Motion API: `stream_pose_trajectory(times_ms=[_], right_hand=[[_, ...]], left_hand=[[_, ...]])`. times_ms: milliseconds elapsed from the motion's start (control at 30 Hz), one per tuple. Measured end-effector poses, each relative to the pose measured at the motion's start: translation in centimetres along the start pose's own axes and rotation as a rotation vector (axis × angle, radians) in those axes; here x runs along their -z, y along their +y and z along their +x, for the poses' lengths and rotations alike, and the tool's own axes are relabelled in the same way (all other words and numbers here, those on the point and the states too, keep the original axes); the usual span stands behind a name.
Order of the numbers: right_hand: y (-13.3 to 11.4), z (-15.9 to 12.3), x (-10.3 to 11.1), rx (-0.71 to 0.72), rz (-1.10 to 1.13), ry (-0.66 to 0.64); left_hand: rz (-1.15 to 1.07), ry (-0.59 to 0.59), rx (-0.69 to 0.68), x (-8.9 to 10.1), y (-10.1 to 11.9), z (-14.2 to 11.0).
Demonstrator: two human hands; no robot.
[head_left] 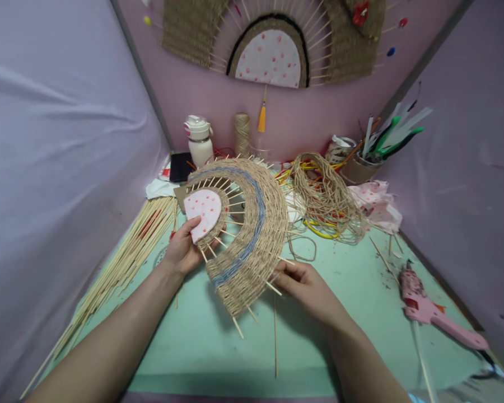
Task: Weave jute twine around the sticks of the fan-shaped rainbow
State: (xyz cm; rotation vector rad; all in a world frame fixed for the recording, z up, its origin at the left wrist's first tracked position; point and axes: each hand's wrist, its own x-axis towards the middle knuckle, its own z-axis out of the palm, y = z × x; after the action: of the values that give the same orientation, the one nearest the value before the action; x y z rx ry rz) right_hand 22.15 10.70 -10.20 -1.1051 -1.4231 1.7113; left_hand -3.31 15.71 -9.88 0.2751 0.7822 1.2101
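A woven twine fan with a blue band and thin wooden sticks radiating through it is held up, tilted, above the table. My left hand grips its inner half-circle, white with red dots, thumb on top and the other fingers underneath. At the lower right outer edge, my right hand is closed with fingertips pinching the rim between protruding stick ends. Part of those fingertips is hidden by the weave. Below the fan, a loose stick lies on the green table.
Many wooden sticks lie at left. Behind are a white bottle, a twine spool, a twine heap and a tool can. A pink glue gun lies right. A similar fan hangs on the back wall.
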Motion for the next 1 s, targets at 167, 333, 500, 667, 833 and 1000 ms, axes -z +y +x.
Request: stream_pose_trajectory(times_ms=[167,333,500,667,833,1000], right_hand=[[-0.1,0.0,0.2,-0.079,0.115,0.033],[0.0,0.1,0.4,-0.154,0.317,0.016],[0.1,0.2,0.5,-0.187,0.405,0.036],[0.2,0.2,0.6,-0.167,0.445,0.083],[0.0,0.1,0.5,-0.153,0.399,0.111],[-0.2,0.1,0.5,-0.108,0.218,0.181]], left_hand=[[0.007,0.01,-0.024,0.0,0.1,0.2],[0.023,0.027,-0.046,0.4,0.1,0.4],[0.057,0.056,-0.06,0.4,0.1,0.4],[0.07,0.053,-0.098,0.5,0.1,0.6],[0.075,0.063,-0.119,0.8,0.1,0.7],[0.089,0.071,-0.123,1.0,0.3,0.9]])
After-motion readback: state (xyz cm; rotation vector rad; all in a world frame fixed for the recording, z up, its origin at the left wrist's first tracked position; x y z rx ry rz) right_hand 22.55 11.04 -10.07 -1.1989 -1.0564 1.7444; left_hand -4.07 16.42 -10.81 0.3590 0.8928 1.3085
